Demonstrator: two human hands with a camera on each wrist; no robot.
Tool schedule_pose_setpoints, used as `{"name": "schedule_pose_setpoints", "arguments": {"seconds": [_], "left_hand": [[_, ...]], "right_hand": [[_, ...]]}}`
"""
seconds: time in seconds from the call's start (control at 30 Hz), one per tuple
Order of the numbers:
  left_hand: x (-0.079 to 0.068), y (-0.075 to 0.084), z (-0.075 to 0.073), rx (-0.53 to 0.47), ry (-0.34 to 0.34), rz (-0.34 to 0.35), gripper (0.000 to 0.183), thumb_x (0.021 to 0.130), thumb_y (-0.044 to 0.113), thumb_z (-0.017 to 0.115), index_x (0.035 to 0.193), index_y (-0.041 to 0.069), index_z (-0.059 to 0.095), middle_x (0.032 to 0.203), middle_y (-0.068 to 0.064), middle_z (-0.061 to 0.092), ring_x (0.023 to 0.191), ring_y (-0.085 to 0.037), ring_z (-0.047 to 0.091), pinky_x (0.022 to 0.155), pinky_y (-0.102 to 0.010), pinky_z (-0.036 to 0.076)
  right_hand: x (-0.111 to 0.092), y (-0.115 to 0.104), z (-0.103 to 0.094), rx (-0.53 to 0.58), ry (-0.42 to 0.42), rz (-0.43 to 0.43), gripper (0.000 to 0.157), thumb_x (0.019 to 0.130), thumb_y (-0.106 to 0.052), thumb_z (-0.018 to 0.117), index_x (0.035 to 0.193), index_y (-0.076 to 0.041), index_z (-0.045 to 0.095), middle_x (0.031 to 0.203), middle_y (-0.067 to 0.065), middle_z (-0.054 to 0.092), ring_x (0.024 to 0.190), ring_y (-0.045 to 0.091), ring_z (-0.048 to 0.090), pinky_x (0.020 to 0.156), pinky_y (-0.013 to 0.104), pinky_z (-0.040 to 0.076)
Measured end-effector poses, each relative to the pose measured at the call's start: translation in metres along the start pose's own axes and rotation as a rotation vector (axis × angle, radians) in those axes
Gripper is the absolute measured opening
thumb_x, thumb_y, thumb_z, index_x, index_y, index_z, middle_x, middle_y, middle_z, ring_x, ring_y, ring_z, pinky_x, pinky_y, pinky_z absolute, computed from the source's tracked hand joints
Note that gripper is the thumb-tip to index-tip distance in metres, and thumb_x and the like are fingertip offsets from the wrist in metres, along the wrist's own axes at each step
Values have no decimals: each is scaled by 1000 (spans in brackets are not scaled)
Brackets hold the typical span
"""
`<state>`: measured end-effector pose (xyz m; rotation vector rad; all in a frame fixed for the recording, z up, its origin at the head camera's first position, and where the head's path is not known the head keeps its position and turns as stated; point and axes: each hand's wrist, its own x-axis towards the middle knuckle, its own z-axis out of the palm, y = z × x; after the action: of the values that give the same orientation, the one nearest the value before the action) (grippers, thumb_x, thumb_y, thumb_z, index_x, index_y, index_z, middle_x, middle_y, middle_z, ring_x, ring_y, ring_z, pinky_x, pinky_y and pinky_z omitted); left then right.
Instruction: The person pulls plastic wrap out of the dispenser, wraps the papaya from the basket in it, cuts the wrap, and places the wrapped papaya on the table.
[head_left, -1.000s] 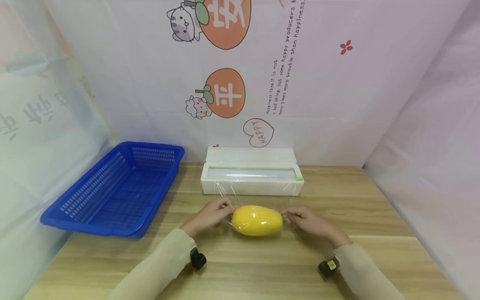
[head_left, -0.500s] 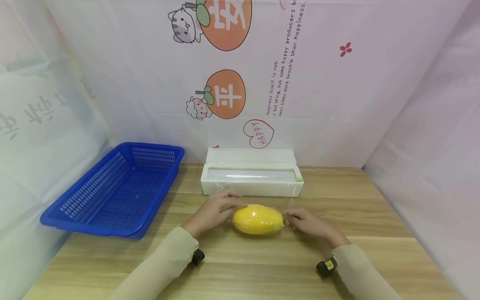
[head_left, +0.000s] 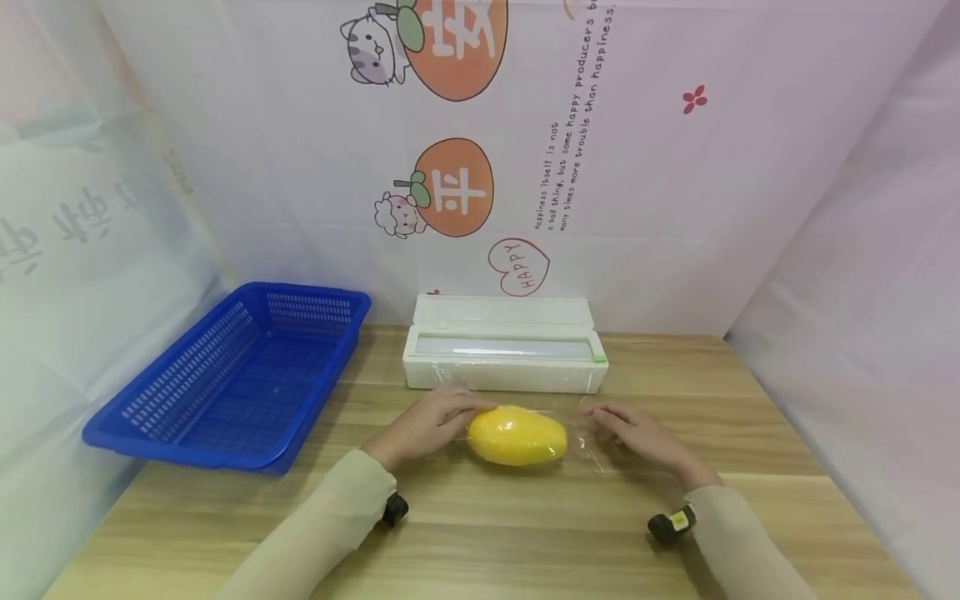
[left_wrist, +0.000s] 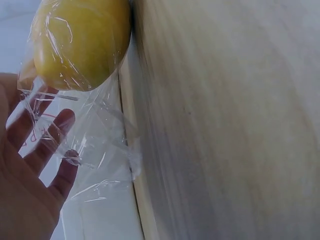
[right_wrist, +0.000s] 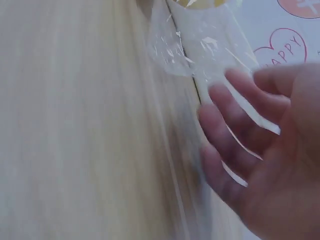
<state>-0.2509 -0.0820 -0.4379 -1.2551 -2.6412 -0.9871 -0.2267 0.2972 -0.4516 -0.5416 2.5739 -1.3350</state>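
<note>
A smooth, yellow, oblong fruit (head_left: 517, 437) that looks like a papaya lies on the table in clear cling film. My left hand (head_left: 433, 423) touches its left end with extended fingertips. In the left wrist view, loose film (left_wrist: 102, 145) hangs from the fruit across the spread fingers of my left hand (left_wrist: 35, 165). Just right of the fruit, my right hand (head_left: 637, 433) is held with loosely bent fingers and nothing gripped. A free flap of film (right_wrist: 200, 42) stands out from the fruit's right end, in front of the fingertips of my right hand (right_wrist: 265, 145).
Behind the fruit stands a white cling film box (head_left: 504, 375), its lid raised against the back wall. A blue plastic basket (head_left: 288, 454) sits at the left of the wooden table (head_left: 495, 542). Printed white sheets (head_left: 637, 208) enclose the back and sides.
My left hand has gone from pinching film at the fruit's left end to touching the fruit's top. My right hand has let go of the film at the other end and drawn slightly right.
</note>
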Motion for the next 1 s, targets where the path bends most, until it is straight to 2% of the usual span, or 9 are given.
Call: {"name": "schedule_pose_setpoints", "arguments": {"seconds": [0.1,0.17,0.23,0.3,0.4,0.47,0.7,0.83,1.0], "left_hand": [[0,2,-1,1,-21,-24,32,106,29,52,135,25,64,135,8,60,130,-16,49,113,-42,34],[0,4,-2,15,-36,-48,38,103,42,54,137,27,62,137,10,59,131,-16,48,112,-45,34],[1,5,-2,45,-48,-64,49,97,55,58,139,30,60,138,12,58,131,-15,47,111,-47,33],[2,6,-2,84,-53,-62,60,90,63,64,140,31,58,138,13,57,130,-13,47,109,-46,34],[4,5,0,120,-54,-30,71,81,63,74,141,29,57,138,12,58,127,-12,49,108,-43,36],[5,3,2,139,-59,-10,76,78,58,80,143,27,55,138,10,57,125,-11,50,108,-39,38],[5,2,9,109,-72,-59,82,78,42,86,148,23,50,142,4,55,130,-18,50,112,-42,36],[7,-1,14,103,-52,-81,81,78,38,87,147,19,50,137,2,58,125,-15,54,109,-37,40],[8,-3,15,59,-45,-99,80,78,40,86,146,16,52,135,1,59,121,-14,56,106,-35,43]], "right_hand": [[-3,-8,3,-115,116,-57,37,108,-29,48,136,-6,57,129,17,61,113,34,59,91,51,51],[-4,-18,10,-200,165,-141,39,102,-27,60,138,-10,57,133,12,61,117,33,58,94,55,50],[-3,-30,19,-287,176,-246,51,94,-28,72,140,-12,56,134,8,60,120,30,57,97,56,48],[-2,-41,30,-400,171,-335,65,87,-38,79,143,-15,53,139,4,57,126,28,53,102,56,45],[2,-49,45,-564,171,-417,83,79,-51,81,146,-14,49,142,4,55,129,27,51,105,54,42],[3,-50,53,-624,180,-417,89,77,-53,83,147,-12,47,143,6,54,129,28,51,106,53,41],[6,-46,68,-563,188,-280,97,75,-45,87,153,-13,39,148,7,48,133,28,47,110,51,38],[11,-46,71,-498,202,-224,89,78,-39,86,151,-14,41,144,5,50,131,24,48,110,48,38],[18,-47,67,-386,170,-223,78,80,-30,86,144,-9,47,138,7,53,127,25,50,108,47,40]]}}
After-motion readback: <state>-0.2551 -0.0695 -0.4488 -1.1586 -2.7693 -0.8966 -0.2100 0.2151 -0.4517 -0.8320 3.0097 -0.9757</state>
